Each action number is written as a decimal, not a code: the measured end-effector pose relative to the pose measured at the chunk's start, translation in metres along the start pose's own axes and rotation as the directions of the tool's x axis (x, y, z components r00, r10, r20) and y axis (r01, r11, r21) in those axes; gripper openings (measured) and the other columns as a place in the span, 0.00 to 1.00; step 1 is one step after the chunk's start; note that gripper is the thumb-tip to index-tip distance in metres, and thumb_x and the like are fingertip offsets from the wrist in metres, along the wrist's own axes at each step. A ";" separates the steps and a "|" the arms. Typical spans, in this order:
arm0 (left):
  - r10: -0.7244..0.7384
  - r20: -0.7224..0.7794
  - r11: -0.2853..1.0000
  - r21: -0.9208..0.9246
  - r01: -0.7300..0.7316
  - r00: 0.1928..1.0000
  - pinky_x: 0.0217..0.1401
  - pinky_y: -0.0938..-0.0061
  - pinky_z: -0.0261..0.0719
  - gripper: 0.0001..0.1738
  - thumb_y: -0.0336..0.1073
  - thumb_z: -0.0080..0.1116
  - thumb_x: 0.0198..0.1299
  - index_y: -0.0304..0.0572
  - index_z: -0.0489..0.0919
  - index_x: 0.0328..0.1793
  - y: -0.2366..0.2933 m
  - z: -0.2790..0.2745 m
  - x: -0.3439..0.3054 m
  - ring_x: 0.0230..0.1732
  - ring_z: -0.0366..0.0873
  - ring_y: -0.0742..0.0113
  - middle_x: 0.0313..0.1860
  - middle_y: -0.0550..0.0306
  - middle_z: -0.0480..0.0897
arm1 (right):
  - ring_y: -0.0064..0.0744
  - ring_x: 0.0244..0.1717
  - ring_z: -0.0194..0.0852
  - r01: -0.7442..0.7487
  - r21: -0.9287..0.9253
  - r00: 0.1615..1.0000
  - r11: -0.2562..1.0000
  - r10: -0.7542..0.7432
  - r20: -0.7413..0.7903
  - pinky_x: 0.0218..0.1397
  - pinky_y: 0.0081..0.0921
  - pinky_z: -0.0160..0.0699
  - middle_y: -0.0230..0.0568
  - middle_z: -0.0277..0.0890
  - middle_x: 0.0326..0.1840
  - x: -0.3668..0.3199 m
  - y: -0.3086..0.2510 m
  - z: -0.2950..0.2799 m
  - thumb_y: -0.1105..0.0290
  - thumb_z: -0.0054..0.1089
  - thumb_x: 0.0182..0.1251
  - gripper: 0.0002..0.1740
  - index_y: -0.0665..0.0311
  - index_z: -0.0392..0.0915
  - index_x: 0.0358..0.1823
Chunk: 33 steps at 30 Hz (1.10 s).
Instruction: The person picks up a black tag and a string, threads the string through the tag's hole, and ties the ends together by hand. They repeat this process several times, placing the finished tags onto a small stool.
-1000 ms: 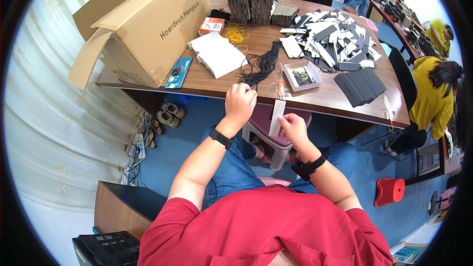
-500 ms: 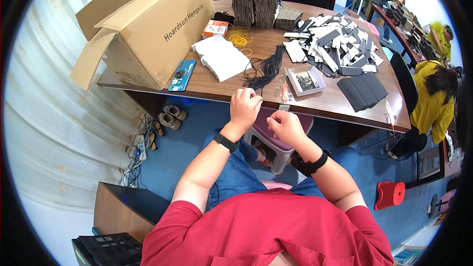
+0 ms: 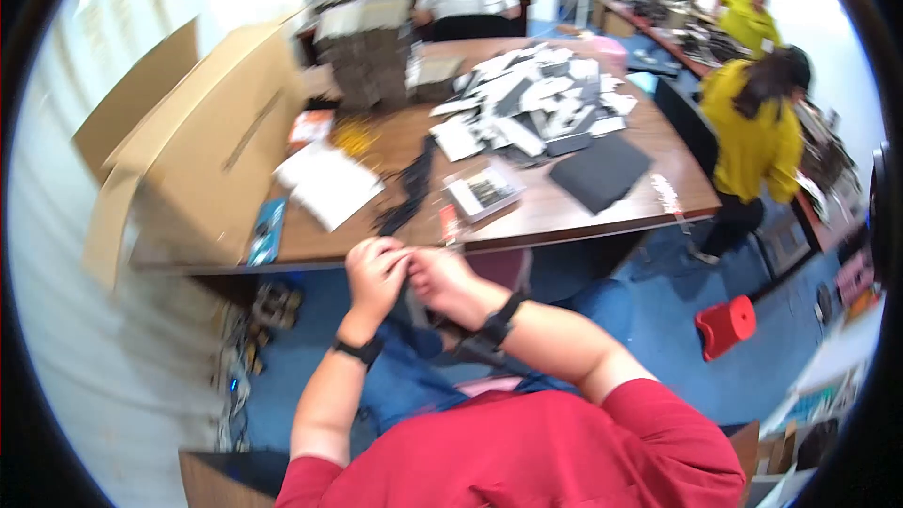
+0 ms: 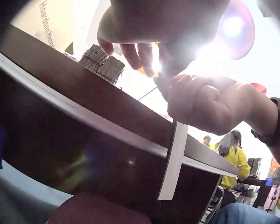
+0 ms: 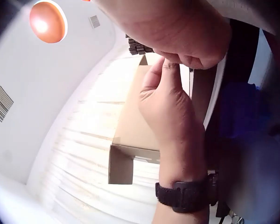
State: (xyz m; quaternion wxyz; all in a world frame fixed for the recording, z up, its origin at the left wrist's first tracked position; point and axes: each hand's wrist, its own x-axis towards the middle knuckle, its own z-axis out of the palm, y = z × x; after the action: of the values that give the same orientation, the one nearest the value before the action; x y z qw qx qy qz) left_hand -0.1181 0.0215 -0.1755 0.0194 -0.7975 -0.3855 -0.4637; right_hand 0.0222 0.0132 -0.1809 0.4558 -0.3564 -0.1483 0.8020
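Observation:
At the table's near edge in the head view, my left hand and right hand meet at the fingertips. The left wrist view shows a narrow white strip hanging below the curled fingers of my right hand, which grip its top. A thin dark cord runs to the fingertips of my left hand, whose thumb and finger pinch it. Fingers hide the spot where cord and strip come together. In the right wrist view the left thumb and finger touch beneath the right hand.
On the table lie black cords, a shallow box of small parts, a black stack, a heap of strips and white sheets. A large carton stands left; people sit beyond.
The head view has swung right, shifting the table leftward in the picture. My right hand has moved against my left; their fingertips now meet, where they were apart before.

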 end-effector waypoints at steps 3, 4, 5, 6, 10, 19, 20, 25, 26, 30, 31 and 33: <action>0.059 -0.018 0.998 0.019 -0.059 0.998 0.50 0.64 0.71 0.06 0.30 0.60 0.49 0.42 0.84 0.34 0.013 -0.006 0.011 0.45 0.77 0.57 0.36 0.57 0.82 | 0.18 0.16 0.58 0.072 0.016 0.997 0.997 -0.072 -0.019 0.17 0.17 0.55 0.26 0.66 0.20 0.006 -0.001 0.003 0.68 0.54 0.66 0.08 0.56 0.72 0.27; 0.035 -0.043 0.999 -0.035 -0.037 0.998 0.51 0.64 0.71 0.06 0.29 0.58 0.50 0.40 0.83 0.34 0.013 -0.001 0.011 0.45 0.77 0.57 0.37 0.56 0.82 | 0.17 0.16 0.60 0.111 0.013 0.994 0.994 -0.110 -0.006 0.17 0.17 0.56 0.26 0.67 0.19 0.003 -0.003 0.004 0.68 0.54 0.67 0.09 0.56 0.72 0.27; 0.002 -0.066 0.997 -0.080 -0.007 0.998 0.52 0.64 0.71 0.06 0.28 0.57 0.51 0.39 0.83 0.34 0.012 0.001 0.010 0.46 0.77 0.57 0.38 0.55 0.82 | 0.17 0.16 0.61 0.138 -0.015 0.990 0.990 -0.139 -0.018 0.17 0.16 0.57 0.25 0.67 0.19 0.003 -0.005 0.007 0.67 0.54 0.67 0.09 0.56 0.72 0.27; -0.053 -0.031 0.988 -0.148 0.048 0.998 0.57 0.62 0.70 0.07 0.28 0.54 0.54 0.36 0.82 0.37 0.009 0.004 0.008 0.49 0.77 0.54 0.41 0.52 0.82 | 0.17 0.16 0.61 0.151 -0.037 0.988 0.988 -0.153 -0.036 0.16 0.16 0.57 0.25 0.67 0.19 0.002 -0.006 0.007 0.67 0.54 0.67 0.09 0.56 0.72 0.27; -0.166 0.005 0.943 -0.293 0.160 0.986 0.65 0.58 0.65 0.16 0.31 0.43 0.63 0.32 0.77 0.51 -0.006 0.019 0.011 0.54 0.75 0.48 0.48 0.46 0.81 | 0.18 0.15 0.62 0.152 -0.179 0.984 0.972 -0.165 -0.065 0.16 0.17 0.58 0.26 0.67 0.19 -0.007 -0.009 0.009 0.66 0.54 0.67 0.10 0.57 0.71 0.26; -0.022 0.448 1.000 0.029 0.010 0.894 0.71 0.49 0.52 0.20 0.41 0.45 0.64 0.40 0.75 0.58 -0.019 0.034 0.032 0.68 0.64 0.49 0.60 0.50 0.75 | 0.20 0.14 0.65 0.343 -0.482 0.935 0.806 -0.343 0.091 0.16 0.19 0.63 0.32 0.69 0.18 -0.037 -0.005 -0.022 0.75 0.50 0.62 0.03 0.64 0.73 0.32; -0.018 0.450 0.998 0.059 -0.010 0.893 0.71 0.49 0.52 0.20 0.41 0.46 0.64 0.40 0.75 0.57 -0.015 0.032 0.034 0.68 0.64 0.49 0.60 0.50 0.75 | 0.20 0.14 0.66 0.351 -0.504 0.934 0.789 -0.334 0.127 0.16 0.18 0.64 0.33 0.69 0.19 -0.044 -0.006 -0.021 0.77 0.49 0.61 0.03 0.64 0.73 0.33; -0.055 0.388 0.994 0.110 0.013 0.920 0.71 0.51 0.54 0.20 0.38 0.47 0.62 0.39 0.73 0.59 -0.017 0.042 0.029 0.66 0.65 0.50 0.59 0.48 0.75 | 0.19 0.18 0.69 0.467 -0.707 0.853 0.531 -0.060 0.518 0.20 0.20 0.66 0.33 0.71 0.21 -0.137 -0.027 0.003 0.79 0.47 0.56 0.06 0.66 0.74 0.31; -0.050 0.383 0.995 0.104 0.011 0.922 0.71 0.51 0.54 0.20 0.36 0.48 0.60 0.39 0.72 0.59 -0.018 0.041 0.030 0.66 0.65 0.50 0.58 0.47 0.75 | 0.23 0.23 0.71 0.661 -0.664 0.715 0.350 -0.023 0.699 0.26 0.23 0.68 0.35 0.72 0.22 -0.140 -0.021 -0.007 0.79 0.48 0.55 0.04 0.67 0.74 0.30; -0.018 0.208 0.996 0.087 -0.001 0.978 0.70 0.50 0.55 0.21 0.29 0.50 0.55 0.38 0.72 0.57 -0.009 0.038 0.033 0.65 0.66 0.47 0.56 0.46 0.75 | 0.29 0.21 0.73 0.690 -0.650 0.636 0.318 0.161 0.755 0.26 0.27 0.71 0.39 0.73 0.20 -0.172 -0.051 -0.008 0.77 0.51 0.52 0.04 0.68 0.75 0.28; 0.042 0.116 0.992 0.114 -0.056 0.992 0.70 0.52 0.57 0.20 0.25 0.49 0.52 0.36 0.74 0.54 -0.001 0.033 0.036 0.64 0.66 0.46 0.55 0.45 0.76 | 0.33 0.25 0.73 0.631 -0.737 0.701 0.244 0.230 0.676 0.31 0.29 0.71 0.41 0.74 0.23 -0.168 -0.059 -0.014 0.76 0.51 0.52 0.04 0.67 0.75 0.28; -0.075 -0.046 0.994 -0.086 0.071 0.996 0.69 0.58 0.61 0.19 0.21 0.47 0.51 0.34 0.76 0.51 0.025 0.024 0.037 0.63 0.68 0.48 0.54 0.45 0.76 | 0.46 0.28 0.80 0.477 -0.868 0.879 -0.139 0.044 0.476 0.31 0.37 0.76 0.46 0.79 0.24 -0.150 -0.064 -0.025 0.72 0.53 0.51 0.06 0.64 0.78 0.29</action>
State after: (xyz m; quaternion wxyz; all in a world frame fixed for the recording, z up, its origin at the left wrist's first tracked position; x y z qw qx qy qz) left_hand -0.0753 0.0356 -0.1529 -0.0217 -0.7712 -0.3941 -0.4995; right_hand 0.1292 -0.0795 -0.0966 0.1372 -0.3927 -0.8249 0.3827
